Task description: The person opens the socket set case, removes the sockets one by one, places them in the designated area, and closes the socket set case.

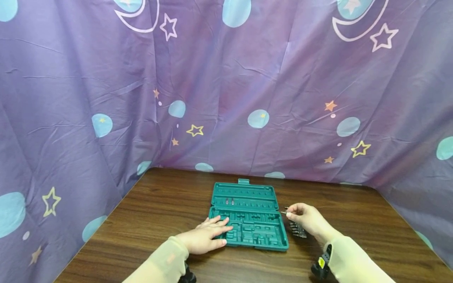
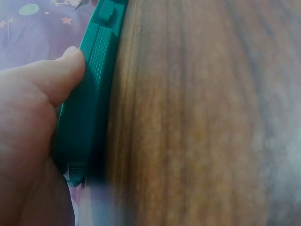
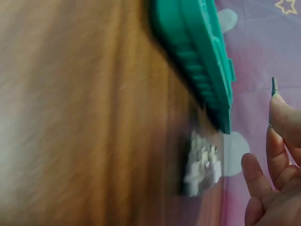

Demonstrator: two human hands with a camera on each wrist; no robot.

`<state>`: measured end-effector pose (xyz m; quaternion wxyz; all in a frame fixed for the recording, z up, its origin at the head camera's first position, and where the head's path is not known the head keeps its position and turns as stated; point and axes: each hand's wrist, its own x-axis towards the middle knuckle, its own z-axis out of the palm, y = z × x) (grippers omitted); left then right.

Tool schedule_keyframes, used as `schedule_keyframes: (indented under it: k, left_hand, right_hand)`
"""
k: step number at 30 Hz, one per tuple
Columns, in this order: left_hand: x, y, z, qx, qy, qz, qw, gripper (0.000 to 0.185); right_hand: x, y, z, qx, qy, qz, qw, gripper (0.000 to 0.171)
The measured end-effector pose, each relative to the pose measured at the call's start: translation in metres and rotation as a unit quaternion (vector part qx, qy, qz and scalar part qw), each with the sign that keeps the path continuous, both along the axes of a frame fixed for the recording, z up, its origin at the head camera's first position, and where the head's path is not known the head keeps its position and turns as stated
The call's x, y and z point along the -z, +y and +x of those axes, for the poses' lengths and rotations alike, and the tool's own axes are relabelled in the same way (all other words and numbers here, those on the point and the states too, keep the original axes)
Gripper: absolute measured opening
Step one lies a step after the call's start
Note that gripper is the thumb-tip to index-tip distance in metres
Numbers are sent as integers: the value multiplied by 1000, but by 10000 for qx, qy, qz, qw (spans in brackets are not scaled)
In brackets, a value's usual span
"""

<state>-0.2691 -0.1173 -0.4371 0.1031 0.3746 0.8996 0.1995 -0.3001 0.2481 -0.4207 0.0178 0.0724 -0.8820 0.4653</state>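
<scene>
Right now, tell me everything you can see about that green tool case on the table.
The green tool case is teal moulded plastic, lying open and flat on the wooden table. Its far half has a row of narrow slots, with two small bits seated at the left, and a latch tab at the far edge. The near half has larger shaped recesses that look empty. The left hand rests on its near left corner, thumb against the textured side. The right hand is beside it, not touching.
</scene>
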Motion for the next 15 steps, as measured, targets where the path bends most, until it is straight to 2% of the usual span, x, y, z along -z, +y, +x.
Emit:
schedule_keyframes:
  k: [5, 15]
  left_hand:
    - [1, 0, -1, 31, 45, 11, 10000, 53]
    - [-1, 0, 0, 12, 39, -18, 10000, 52]
  right_hand:
    - [4, 13, 12, 8, 46, 242, 9997, 14]
    - [19, 35, 37, 77, -595, 186, 9980, 17]
